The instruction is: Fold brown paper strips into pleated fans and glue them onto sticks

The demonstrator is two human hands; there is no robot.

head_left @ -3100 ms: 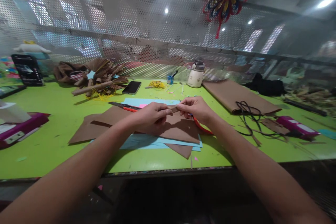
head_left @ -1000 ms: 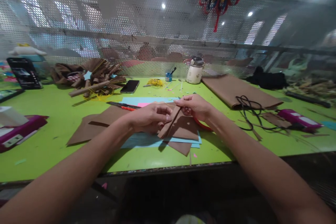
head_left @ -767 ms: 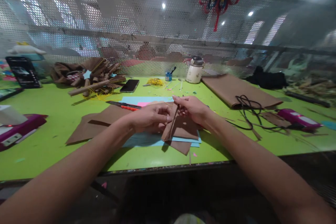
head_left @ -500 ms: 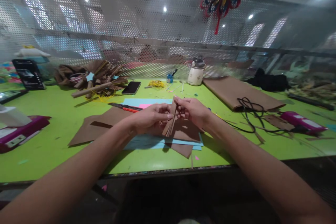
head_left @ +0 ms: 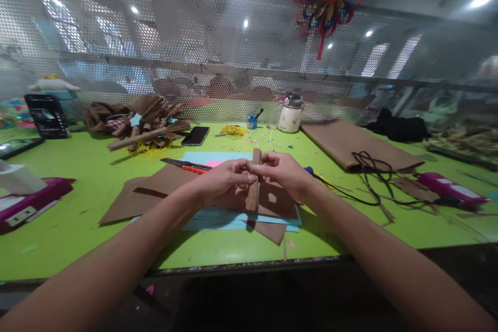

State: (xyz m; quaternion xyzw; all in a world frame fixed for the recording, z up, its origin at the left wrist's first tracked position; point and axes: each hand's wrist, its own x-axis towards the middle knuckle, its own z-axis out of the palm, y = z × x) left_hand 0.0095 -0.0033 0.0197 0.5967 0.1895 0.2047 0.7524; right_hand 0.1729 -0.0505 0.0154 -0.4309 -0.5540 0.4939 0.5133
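A narrow strip of folded brown paper (head_left: pixel 253 202) stands nearly upright between my hands, its layers pressed together. My left hand (head_left: pixel 229 179) pinches it from the left side, near the middle. From the right, my right hand (head_left: pixel 282 171) grips it with thumb and fingers close to the upper part. Beneath them lie brown paper sheets (head_left: pixel 155 181) on top of light blue paper (head_left: pixel 218 220). Orange-handled scissors (head_left: pixel 194 167) rest just beyond my left hand, beside a bit of pink paper (head_left: pixel 215 164).
On the green table (head_left: pixel 97 249) are a phone (head_left: pixel 195 136), a pile of brown paper rolls (head_left: pixel 143 124), yellow string (head_left: pixel 231 130), a blue jar (head_left: pixel 252 121) and a white bottle (head_left: pixel 290 115). To the right are a large folded brown sheet (head_left: pixel 354 145), a black cable (head_left: pixel 373 166) and a purple power strip (head_left: pixel 453 189).
The folded paper strip has turned more upright, and its fanned lower layers have come closer together. My right hand has slid from its top end down along its side.
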